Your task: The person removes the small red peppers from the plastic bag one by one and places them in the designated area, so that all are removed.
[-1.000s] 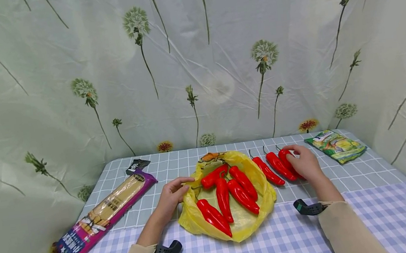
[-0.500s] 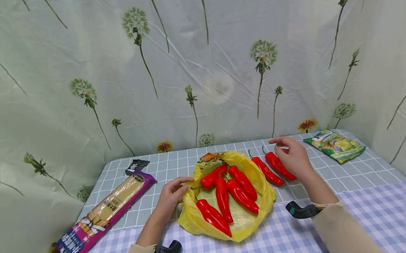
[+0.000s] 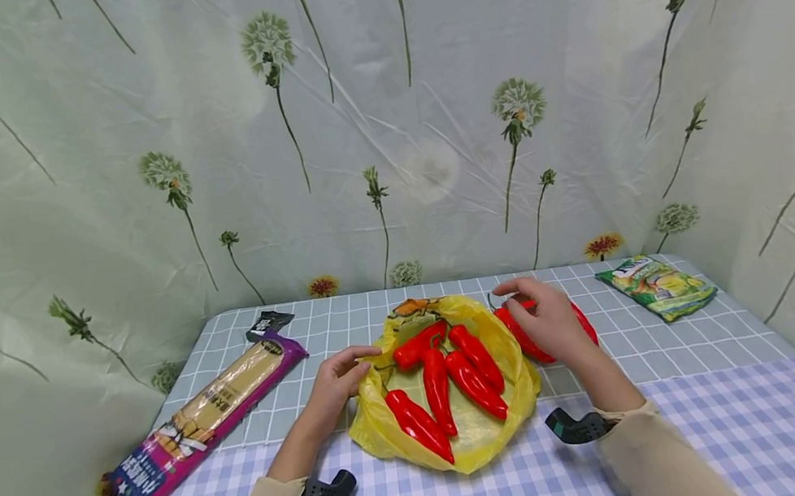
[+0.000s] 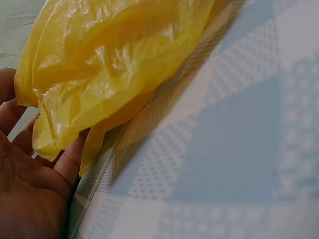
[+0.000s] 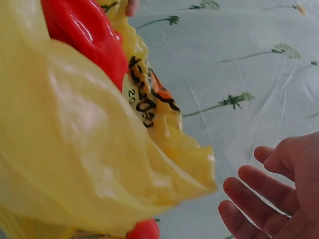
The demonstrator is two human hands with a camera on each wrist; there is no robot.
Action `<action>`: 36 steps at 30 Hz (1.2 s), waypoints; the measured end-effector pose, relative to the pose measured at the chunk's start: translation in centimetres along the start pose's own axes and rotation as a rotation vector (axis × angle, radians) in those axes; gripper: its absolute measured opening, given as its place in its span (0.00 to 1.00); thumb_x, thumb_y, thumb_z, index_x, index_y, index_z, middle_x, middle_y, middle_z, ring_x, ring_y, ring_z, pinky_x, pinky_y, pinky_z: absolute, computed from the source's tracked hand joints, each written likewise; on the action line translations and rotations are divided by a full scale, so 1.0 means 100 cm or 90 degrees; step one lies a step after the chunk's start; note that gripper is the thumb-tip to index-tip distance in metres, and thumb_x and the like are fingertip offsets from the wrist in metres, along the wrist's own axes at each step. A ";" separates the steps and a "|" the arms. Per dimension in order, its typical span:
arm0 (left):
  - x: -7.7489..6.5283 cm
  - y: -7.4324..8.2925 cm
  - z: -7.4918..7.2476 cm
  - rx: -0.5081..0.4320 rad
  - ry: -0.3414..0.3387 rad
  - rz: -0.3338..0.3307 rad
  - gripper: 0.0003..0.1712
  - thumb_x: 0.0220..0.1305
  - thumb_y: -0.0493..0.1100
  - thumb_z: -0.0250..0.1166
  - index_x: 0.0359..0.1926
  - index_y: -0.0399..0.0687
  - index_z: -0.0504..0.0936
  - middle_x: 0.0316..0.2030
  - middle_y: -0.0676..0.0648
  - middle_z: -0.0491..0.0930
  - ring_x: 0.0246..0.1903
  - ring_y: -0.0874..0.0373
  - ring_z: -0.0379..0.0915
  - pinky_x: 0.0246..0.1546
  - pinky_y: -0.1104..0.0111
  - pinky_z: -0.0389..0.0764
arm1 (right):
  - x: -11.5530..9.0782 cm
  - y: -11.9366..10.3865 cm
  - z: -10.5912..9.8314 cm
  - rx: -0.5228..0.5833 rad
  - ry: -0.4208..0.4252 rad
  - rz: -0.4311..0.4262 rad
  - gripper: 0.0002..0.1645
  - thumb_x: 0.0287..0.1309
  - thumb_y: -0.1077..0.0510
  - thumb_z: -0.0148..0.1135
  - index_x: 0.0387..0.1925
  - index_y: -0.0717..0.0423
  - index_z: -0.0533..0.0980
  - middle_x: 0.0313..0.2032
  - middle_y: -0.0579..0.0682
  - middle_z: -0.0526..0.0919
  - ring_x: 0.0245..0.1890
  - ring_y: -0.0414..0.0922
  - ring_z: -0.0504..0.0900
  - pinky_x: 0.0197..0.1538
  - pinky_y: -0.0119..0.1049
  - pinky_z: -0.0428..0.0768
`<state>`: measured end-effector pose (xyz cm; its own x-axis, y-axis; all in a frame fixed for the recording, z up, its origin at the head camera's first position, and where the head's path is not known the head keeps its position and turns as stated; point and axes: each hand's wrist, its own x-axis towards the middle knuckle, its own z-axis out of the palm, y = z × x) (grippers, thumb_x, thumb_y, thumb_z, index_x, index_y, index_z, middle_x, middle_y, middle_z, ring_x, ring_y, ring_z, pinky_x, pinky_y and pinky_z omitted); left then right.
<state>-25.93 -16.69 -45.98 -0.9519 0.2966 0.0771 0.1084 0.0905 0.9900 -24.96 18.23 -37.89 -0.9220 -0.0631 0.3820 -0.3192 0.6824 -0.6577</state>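
Observation:
A yellow plastic bag (image 3: 526,405) lies spread wide in the middle of the table, with several red peppers (image 3: 439,395) inside it. My left hand (image 3: 335,386) grips the bag's left rim; in the left wrist view its thumb (image 4: 72,157) shows under a fold of the plastic. Just right of the bag my right hand (image 3: 550,329) hovers above more red peppers (image 3: 584,322), partly hiding them. The fingers (image 5: 261,204) are spread and loosely bent, with nothing between them, beside the bag's crumpled edge in the right wrist view.
A long purple packet of stick-shaped food (image 3: 211,425) lies at the left, with a small black sachet (image 3: 270,325) behind it. A green and yellow packet (image 3: 660,288) is at the back right. A dandelion-print curtain (image 3: 431,154) hangs behind the table.
My right hand has moved left over the row of red peppers toward the bag, uncovering the rightmost one again. The left hand stays at the bag's rim.

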 end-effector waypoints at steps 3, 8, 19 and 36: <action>0.000 0.000 0.000 0.000 0.003 -0.004 0.20 0.72 0.43 0.56 0.59 0.37 0.78 0.63 0.34 0.75 0.52 0.51 0.80 0.45 0.69 0.85 | -0.001 -0.004 0.005 0.005 -0.023 -0.009 0.15 0.64 0.61 0.59 0.52 0.53 0.80 0.51 0.55 0.84 0.45 0.50 0.83 0.49 0.47 0.86; 0.000 0.000 0.001 -0.002 0.005 -0.006 0.20 0.72 0.42 0.55 0.59 0.37 0.78 0.63 0.34 0.75 0.51 0.53 0.80 0.45 0.69 0.85 | -0.003 -0.008 0.010 0.026 -0.061 -0.006 0.16 0.63 0.61 0.61 0.52 0.54 0.80 0.52 0.56 0.84 0.47 0.51 0.83 0.48 0.46 0.87; 0.001 -0.001 0.000 -0.009 0.005 -0.006 0.20 0.73 0.42 0.55 0.60 0.36 0.77 0.62 0.33 0.75 0.48 0.57 0.81 0.44 0.69 0.86 | -0.006 -0.023 0.012 0.012 -0.039 -0.050 0.14 0.61 0.63 0.63 0.48 0.54 0.82 0.48 0.54 0.86 0.44 0.49 0.83 0.47 0.45 0.87; 0.001 0.000 0.001 -0.007 0.006 -0.006 0.20 0.73 0.42 0.55 0.60 0.36 0.77 0.63 0.33 0.75 0.52 0.50 0.80 0.45 0.68 0.86 | -0.011 -0.023 0.027 0.015 -0.203 -0.044 0.14 0.64 0.61 0.62 0.51 0.52 0.81 0.51 0.51 0.85 0.48 0.49 0.83 0.47 0.41 0.87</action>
<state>-25.99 -16.59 -45.96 -0.9555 0.2868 0.0685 0.0959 0.0825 0.9920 -23.84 14.77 -38.56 -0.9189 -0.3362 0.2065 -0.3853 0.6518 -0.6532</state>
